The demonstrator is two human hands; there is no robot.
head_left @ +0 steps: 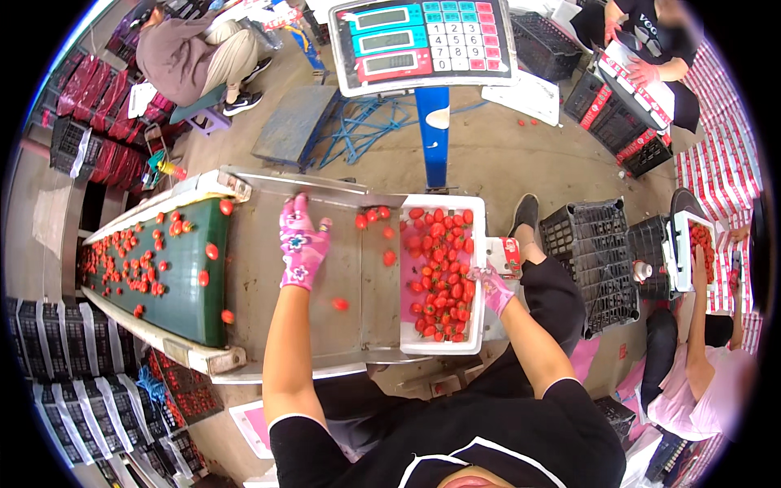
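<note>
Tray point(252, 285) of dull metal spans the middle, partly covered by the left forearm. At its left, a green conveyor belt point(187, 305) carries scattered fruit, its far end too dark to make out. Beyond stands a scale point(423, 41) with numbered keys and three displays, their readings too faint to read. A white box point(478, 325) sits at the tray's right end, its floor mostly hidden. The left hand point(299, 241), in a pink flowered glove, is open over the tray; contact is unclear. The right hand point(491, 285), likewise gloved, is at the box's right rim; whether it grips cannot be told. Just beside it, a red-and-white carton point(511, 259), partly covered, bears tiny print. Small tomatoes point(439, 254), oval, glossy and red, crowd the box; others lie on belt and tray, one blurred.
</note>
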